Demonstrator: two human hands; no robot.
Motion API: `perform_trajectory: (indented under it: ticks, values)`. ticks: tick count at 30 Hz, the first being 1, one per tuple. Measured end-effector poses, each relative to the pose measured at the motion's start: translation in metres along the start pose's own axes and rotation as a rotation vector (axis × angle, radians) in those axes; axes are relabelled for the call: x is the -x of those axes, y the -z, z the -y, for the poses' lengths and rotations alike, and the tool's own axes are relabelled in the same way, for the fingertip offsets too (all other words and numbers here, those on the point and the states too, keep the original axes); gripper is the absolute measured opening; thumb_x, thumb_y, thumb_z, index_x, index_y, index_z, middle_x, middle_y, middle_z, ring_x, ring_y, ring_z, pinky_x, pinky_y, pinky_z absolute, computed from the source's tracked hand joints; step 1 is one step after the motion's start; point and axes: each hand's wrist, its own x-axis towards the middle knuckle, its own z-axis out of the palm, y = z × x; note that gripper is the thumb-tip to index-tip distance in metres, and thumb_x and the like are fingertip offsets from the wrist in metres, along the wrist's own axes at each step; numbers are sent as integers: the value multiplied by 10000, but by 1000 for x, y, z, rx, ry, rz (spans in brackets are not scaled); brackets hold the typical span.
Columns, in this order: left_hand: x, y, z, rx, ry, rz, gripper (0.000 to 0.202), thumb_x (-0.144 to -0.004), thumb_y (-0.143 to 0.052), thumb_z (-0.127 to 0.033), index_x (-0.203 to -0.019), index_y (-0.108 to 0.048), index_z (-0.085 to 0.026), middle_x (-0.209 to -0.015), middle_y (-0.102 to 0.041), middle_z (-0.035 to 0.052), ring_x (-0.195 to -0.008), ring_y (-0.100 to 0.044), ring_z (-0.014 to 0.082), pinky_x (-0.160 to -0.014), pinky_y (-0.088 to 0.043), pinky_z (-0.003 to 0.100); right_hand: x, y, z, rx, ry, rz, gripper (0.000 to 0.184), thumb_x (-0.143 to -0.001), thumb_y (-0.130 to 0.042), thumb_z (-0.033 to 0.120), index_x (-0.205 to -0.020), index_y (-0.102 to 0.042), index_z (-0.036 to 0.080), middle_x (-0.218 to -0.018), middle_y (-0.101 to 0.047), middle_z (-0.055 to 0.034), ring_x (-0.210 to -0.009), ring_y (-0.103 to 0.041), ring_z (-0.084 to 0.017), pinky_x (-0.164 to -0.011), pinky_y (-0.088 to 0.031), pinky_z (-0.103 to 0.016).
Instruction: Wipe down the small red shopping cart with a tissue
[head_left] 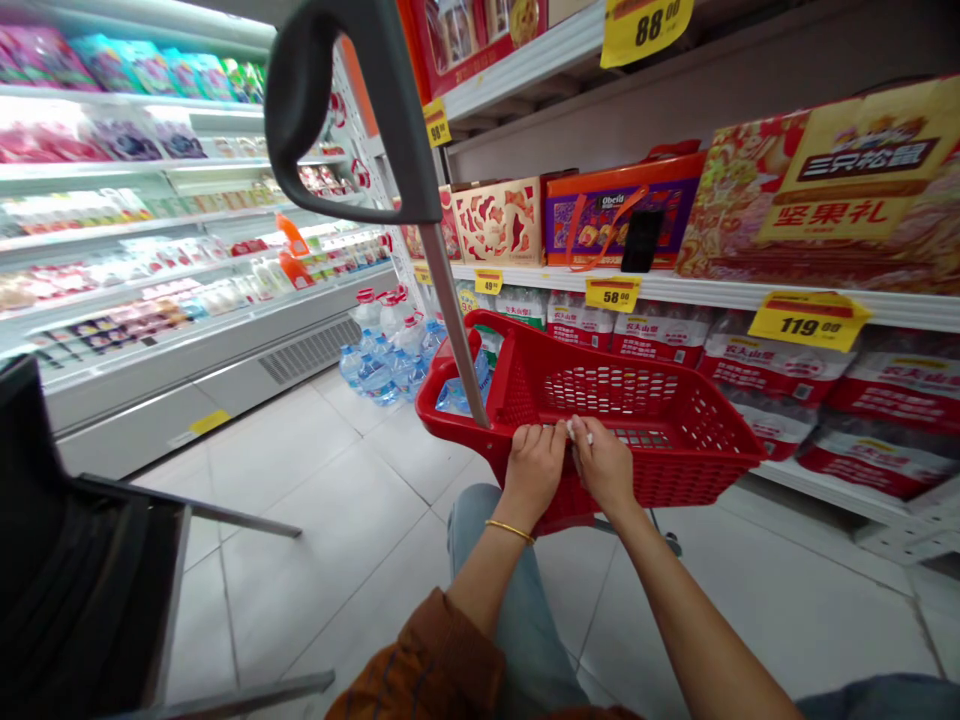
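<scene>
— While looking down from the head view, what first?

— Left hand (534, 470) and right hand (604, 465), close together above the near wall of a red basket (679, 480), neither spread nor pressed palm to palm.

— Pinching what?

— A white scrap (578, 432), too small to make out, held between the right fingertips (592, 430). Left fingers (551, 432) curled just beside it; whether touching it, impossible to tell.

— Step in hand, then?

— Judging from the pose, small fingertip work on the scrap, above the basket and not down inside it.

— Next move calling for what?

— Again only a judgement: a steady pinch and fine finger control, with both hands taken up and none free.

— And in the basket?

— One water bottle (461, 395) with a blue label, lying against the far side. From the basket, a steel handle (448, 320) with a black grip (330, 110), slanting up toward the camera. Below, a knee in jeans (480, 530) and a brown sleeve (420, 660); on the left wrist, a gold bangle (510, 531).

— Round about?

— To the right, wrapped water packs (660, 335) under nut gift boxes (825, 190), with yellow price tags (808, 320) along the shelf edge. Ahead, loose bottles (382, 365) on a tile floor (322, 520). To the left, a lit chiller (187, 230).
</scene>
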Motion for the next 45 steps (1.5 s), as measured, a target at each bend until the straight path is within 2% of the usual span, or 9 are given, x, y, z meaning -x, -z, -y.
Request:
perform_trajectory:
  ticks: [4,7,10,14,19,25,28,35,45]
  values:
    - [6,5,4,-19,-11,-25,370,-945,-361,-147,-1272,-528,-108,-1174,-645,95,-1124,-543,201,-1043,-345,350,-1,7,-10,-160,52,78,470,-975,-292,499,-903,-644,195,-765,-688,-46,-641,-601,-161,-599,-370,-250]
    - [11,8,7,-49,102,-75,376,-944,-386,-193,-1286,-533,-140,-1298,-593,98,-1280,-448,242,-1122,-268,430,0,15,-17,-215,167,120,444,-975,-302,472,-915,-641,192,-830,-697,-63,-734,-617,-179,-683,-421,-269]
    - [16,12,11,-20,209,-80,415,-936,-444,-300,-1307,-512,-128,-1323,-572,118,-1307,-417,275,-1142,-238,499,5,17,-21,-74,208,27,389,-976,-336,417,-903,-641,187,-886,-695,-83,-838,-603,-207,-816,-414,-322]
    - [18,15,15,27,169,-11,419,-908,-482,-254,-1301,-506,-110,-1279,-585,134,-1270,-445,288,-1154,-215,534,14,8,-19,64,127,-81,378,-986,-319,367,-934,-634,166,-895,-684,-99,-854,-574,-221,-851,-389,-349]
    - [18,10,15,37,171,-25,384,-894,-485,-211,-1268,-527,-134,-1226,-598,141,-1238,-461,293,-1147,-209,572,13,-4,0,19,41,-91,405,-993,-296,368,-920,-640,168,-887,-686,-97,-820,-575,-214,-791,-390,-332]
    - [17,2,16,12,174,-103,330,-909,-407,-154,-1186,-586,-145,-1152,-631,122,-1183,-485,270,-1145,-206,552,10,-13,43,-166,77,-51,386,-998,-299,372,-968,-639,191,-941,-690,-69,-880,-592,-191,-834,-399,-315]
    - [17,0,16,8,173,-130,343,-910,-390,-154,-1190,-587,-130,-1149,-639,123,-1172,-484,274,-1137,-213,545,11,-18,50,-160,116,-71,367,-1000,-308,357,-1038,-631,187,-1010,-684,-69,-933,-583,-190,-861,-394,-320]
    - [16,-1,16,40,164,-177,310,-904,-404,-207,-1095,-636,-131,-1085,-653,137,-1126,-504,285,-1117,-202,552,13,-24,22,53,307,-45,351,-994,-350,377,-1147,-622,216,-942,-669,-68,-882,-554,-189,-801,-368,-320]
    - [15,-5,20,51,137,-174,298,-872,-518,-295,-1095,-629,-133,-1102,-649,144,-1114,-509,306,-1103,-206,551,16,-25,-2,132,352,-69,304,-985,-387,380,-1107,-627,239,-953,-675,-58,-899,-543,-184,-858,-333,-332]
